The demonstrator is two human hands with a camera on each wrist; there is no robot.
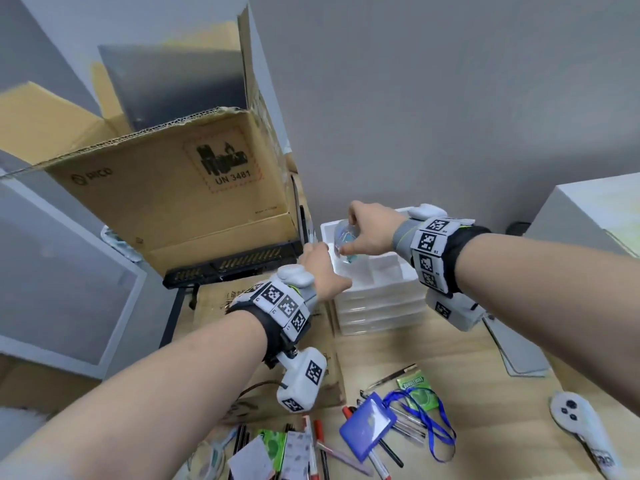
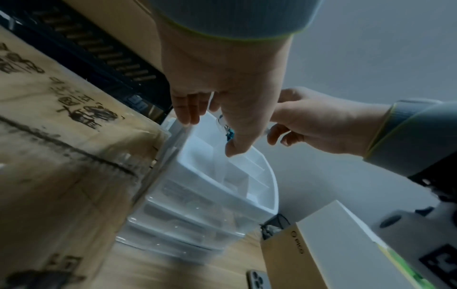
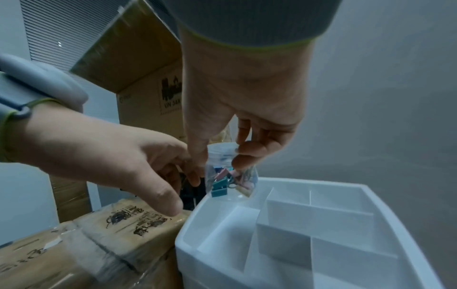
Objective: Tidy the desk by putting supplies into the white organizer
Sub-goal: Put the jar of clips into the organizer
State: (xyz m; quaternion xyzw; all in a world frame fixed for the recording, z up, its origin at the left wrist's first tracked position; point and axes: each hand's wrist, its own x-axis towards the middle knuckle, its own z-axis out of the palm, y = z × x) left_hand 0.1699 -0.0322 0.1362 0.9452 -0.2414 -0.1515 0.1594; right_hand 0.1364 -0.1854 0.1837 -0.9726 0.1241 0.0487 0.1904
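Note:
A small clear jar (image 1: 346, 258) of coloured binder clips hangs over the back left corner of the white organizer (image 1: 381, 306). My right hand (image 1: 349, 235) pinches the jar near its top between thumb and fingers. The right wrist view shows the jar (image 3: 230, 181) just above the organizer's rim (image 3: 188, 234), with the divided top tray below holding nothing that I can see. My left hand (image 1: 323, 268) is at the organizer's left edge, fingers relaxed. In the left wrist view its fingertips (image 2: 184, 119) reach the rim of the organizer (image 2: 197, 195). Clear drawers sit under the tray.
Cardboard boxes (image 1: 166, 195) crowd the organizer's left side. On the wooden desk near me lie pens and markers (image 1: 374, 455), a blue badge holder (image 1: 367, 427) with lanyard, a green packet (image 1: 415, 389) and a white controller (image 1: 581, 427). A white box (image 1: 588, 216) stands at the right.

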